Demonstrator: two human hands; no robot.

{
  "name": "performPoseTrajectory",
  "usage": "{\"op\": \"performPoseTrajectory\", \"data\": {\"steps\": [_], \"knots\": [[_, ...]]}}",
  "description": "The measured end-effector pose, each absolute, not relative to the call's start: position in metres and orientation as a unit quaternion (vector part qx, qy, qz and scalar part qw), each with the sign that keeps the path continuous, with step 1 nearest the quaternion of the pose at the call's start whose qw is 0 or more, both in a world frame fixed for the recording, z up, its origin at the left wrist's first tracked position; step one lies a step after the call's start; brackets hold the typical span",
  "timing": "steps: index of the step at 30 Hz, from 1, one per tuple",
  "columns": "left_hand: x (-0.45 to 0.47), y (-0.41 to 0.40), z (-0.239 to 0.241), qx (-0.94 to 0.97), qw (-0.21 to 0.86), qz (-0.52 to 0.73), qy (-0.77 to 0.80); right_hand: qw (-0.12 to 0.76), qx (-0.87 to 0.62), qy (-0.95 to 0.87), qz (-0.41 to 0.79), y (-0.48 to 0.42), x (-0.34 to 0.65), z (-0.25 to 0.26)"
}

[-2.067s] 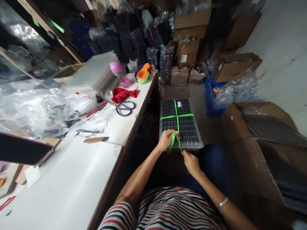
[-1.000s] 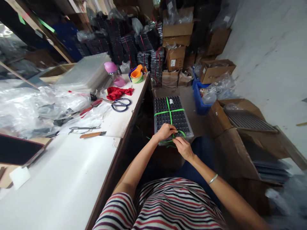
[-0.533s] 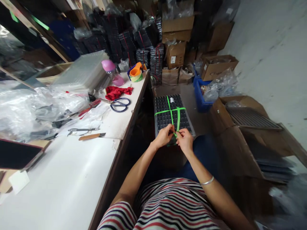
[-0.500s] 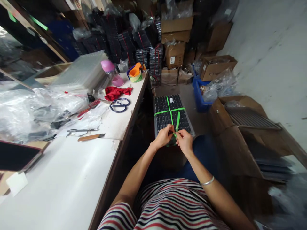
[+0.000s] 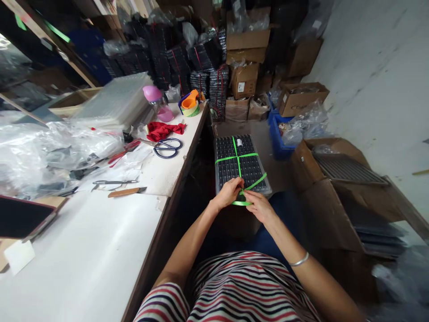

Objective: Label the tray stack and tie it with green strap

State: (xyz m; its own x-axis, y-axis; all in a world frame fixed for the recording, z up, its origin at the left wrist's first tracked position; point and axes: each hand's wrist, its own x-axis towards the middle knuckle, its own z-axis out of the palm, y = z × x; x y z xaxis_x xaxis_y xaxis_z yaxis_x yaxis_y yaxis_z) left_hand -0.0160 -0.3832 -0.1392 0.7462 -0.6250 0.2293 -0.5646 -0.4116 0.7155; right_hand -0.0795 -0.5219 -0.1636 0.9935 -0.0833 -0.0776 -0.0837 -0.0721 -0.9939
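Observation:
A stack of black trays (image 5: 239,163) rests on my lap, bound crosswise with a green strap (image 5: 237,156). At the near edge of the stack my left hand (image 5: 229,193) pinches the strap where its ends meet. My right hand (image 5: 258,205) is closed on a loose end of the strap; a green loop lies flat under its fingers and another length runs up to the right across the stack's corner.
A white worktable (image 5: 100,250) runs along my left with scissors (image 5: 167,146), a red cloth (image 5: 164,129), a knife (image 5: 125,192), tape rolls (image 5: 189,102), a pink-lidded bottle (image 5: 157,100) and plastic bags (image 5: 43,152). Cardboard boxes (image 5: 321,170) stand right; bundled black trays (image 5: 201,58) pile up behind.
My hands stayed at the stack's near edge, working the green strap ends. The loose end that stood upright half a second ago now lies out to the right, with a loop under my right hand.

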Motion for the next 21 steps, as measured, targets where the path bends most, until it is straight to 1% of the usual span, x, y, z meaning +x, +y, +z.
{"op": "performPoseTrajectory", "data": {"steps": [4,8,11,15,18,21], "knots": [[-0.027,-0.378,-0.135,0.837,0.393,-0.032,-0.38,0.732,-0.68,0.047,0.011,-0.525,-0.084,-0.165],[-0.032,-0.378,-0.132,0.841,0.364,-0.031,-0.4,0.738,-0.673,0.05,-0.014,-0.519,-0.087,-0.162],[-0.028,-0.384,-0.131,0.851,0.339,-0.027,-0.401,0.7,-0.71,0.065,-0.048,-0.521,-0.086,-0.158],[-0.021,-0.385,-0.13,0.861,0.31,-0.029,-0.402,0.61,-0.782,0.086,-0.1,-0.533,-0.089,-0.157],[-0.017,-0.377,-0.133,0.878,0.294,-0.025,-0.377,0.551,-0.821,0.101,-0.113,-0.543,-0.096,-0.167],[-0.016,-0.37,-0.134,0.894,0.288,-0.023,-0.344,0.509,-0.844,0.12,-0.115,-0.548,-0.104,-0.181]]}}
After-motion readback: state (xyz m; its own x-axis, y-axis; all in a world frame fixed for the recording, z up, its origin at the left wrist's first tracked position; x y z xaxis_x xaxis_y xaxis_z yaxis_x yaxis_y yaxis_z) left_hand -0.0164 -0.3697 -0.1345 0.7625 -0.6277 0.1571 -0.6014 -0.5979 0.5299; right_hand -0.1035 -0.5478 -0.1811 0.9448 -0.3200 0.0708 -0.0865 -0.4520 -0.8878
